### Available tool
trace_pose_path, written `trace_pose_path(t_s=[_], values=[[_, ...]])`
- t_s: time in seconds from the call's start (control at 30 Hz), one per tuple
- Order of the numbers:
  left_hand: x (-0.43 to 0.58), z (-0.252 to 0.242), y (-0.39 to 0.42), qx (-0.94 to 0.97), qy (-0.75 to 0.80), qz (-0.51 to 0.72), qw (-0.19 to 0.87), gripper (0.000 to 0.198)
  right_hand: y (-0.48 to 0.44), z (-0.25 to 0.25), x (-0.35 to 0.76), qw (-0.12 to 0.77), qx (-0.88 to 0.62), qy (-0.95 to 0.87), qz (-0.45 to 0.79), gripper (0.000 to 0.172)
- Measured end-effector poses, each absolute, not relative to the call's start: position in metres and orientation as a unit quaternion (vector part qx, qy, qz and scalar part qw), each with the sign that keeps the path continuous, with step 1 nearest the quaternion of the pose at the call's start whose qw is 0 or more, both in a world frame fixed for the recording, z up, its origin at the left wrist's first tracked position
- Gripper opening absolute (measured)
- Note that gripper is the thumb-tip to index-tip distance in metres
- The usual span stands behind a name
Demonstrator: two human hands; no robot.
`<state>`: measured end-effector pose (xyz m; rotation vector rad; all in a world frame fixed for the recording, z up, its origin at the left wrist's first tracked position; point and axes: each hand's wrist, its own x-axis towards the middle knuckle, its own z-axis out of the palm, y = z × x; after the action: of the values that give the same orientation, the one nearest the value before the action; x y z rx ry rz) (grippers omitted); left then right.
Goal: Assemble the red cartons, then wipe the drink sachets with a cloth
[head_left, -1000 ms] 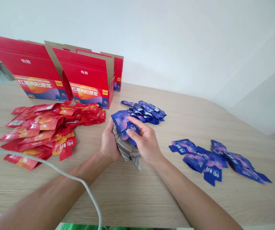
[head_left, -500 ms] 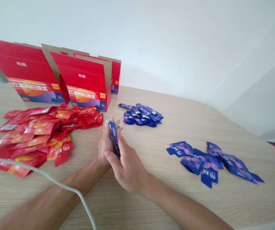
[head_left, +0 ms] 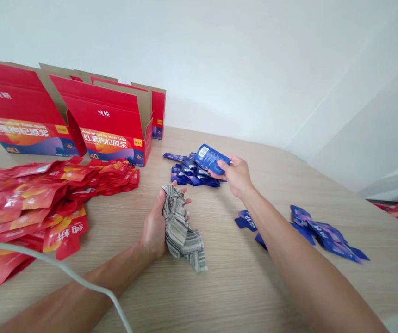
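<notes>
My left hand [head_left: 155, 226] holds a grey striped cloth [head_left: 180, 226] in its palm, with a loose end hanging toward the table. Between thumb and fingers, my right hand [head_left: 236, 173] grips a blue sachet [head_left: 208, 157], its barcode side facing up. That sachet is over a pile of blue sachets [head_left: 194, 175] at the back of the table, partly hiding it. More blue sachets [head_left: 331, 236] lie spread out on the right, some of them hidden behind my right forearm.
Red sachets [head_left: 46, 199] form a large heap at the left. Behind them stand several open red cartons [head_left: 107, 115] with raised flaps. A white cable [head_left: 81, 277] crosses the view at lower left. A white wall [head_left: 237, 69] rises behind the table [head_left: 226, 286].
My hands were pressed together around the cloth and a blue sachet. They have parted: my right hand has carried the sachet to the back pile, while the cloth stays in my left.
</notes>
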<state>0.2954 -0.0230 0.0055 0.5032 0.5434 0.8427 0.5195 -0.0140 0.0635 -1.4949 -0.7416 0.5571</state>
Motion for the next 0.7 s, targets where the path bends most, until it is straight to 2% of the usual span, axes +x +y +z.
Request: trace_pose_path(t_s=[0.2, 0.37, 0.5, 0.7], values=[[0.3, -0.004, -0.02, 0.252, 0.237, 0.372, 0.861, 0.049, 0.04, 0.054, 0.562, 0.564, -0.736, -0.316, 0.202, 0.018], [0.298, -0.002, -0.017, 0.267, 0.247, 0.351, 0.863, 0.051, 0.045, 0.034, 0.577, 0.409, -0.833, -0.359, 0.105, 0.04], [0.297, 0.002, -0.018, 0.272, 0.272, 0.344, 0.857, 0.052, 0.02, 0.031, 0.596, 0.273, -0.876, -0.398, 0.013, 0.038], [0.298, 0.007, -0.021, 0.274, 0.279, 0.332, 0.858, 0.051, -0.066, 0.048, 0.671, 0.098, -0.932, -0.347, -0.025, 0.036]])
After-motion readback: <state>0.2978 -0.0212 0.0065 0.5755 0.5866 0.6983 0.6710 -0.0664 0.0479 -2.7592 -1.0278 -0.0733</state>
